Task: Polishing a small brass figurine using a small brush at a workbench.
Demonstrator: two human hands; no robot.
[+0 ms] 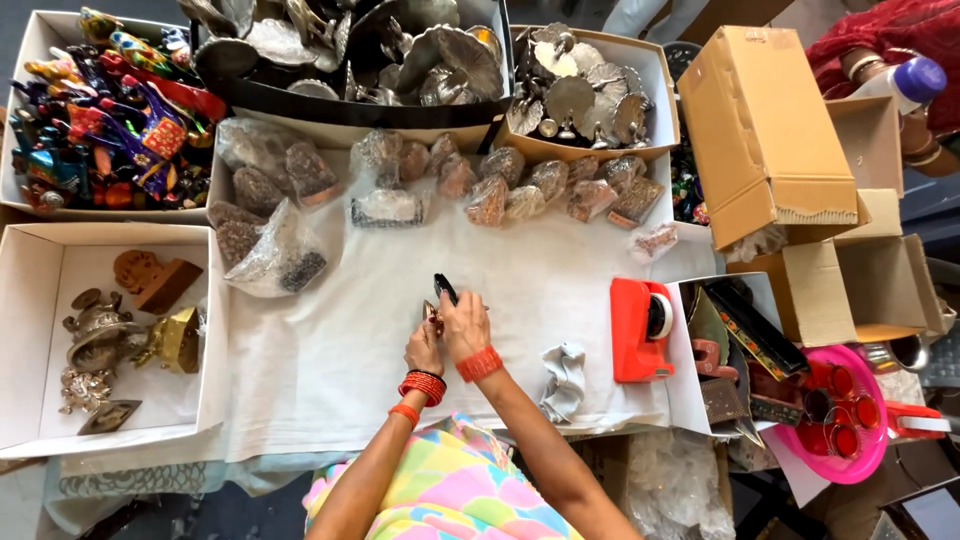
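Hands meet over a small piece at the cloth's centre

Boxes frame the work on the left: a white box at nine o'clock holds brass-coloured and wooden figurines, and at ten o'clock a second white box is packed with brightly painted toys. Moving right, clear-wrapped ornaments lie in a loose row at eleven to one o'clock on the white cloth. At the centre the left hand pinches a small brownish ornament, fingers narrow around it. The right hand sits just beside it, touching, closed on a dark slim tool whose long axis runs from the fingers toward eleven o'clock. The ornament lies at the fingertips of both hands, the left one bearing it; what kind of tool it is cannot be told. Farther right, a crumpled grey rag rests near the right forearm at four o'clock, then a red tape dispenser at three o'clock. Brown cartons crowd two o'clock, and a pink tray of red cups sits at four o'clock, where another person's arm shows at the upper corner
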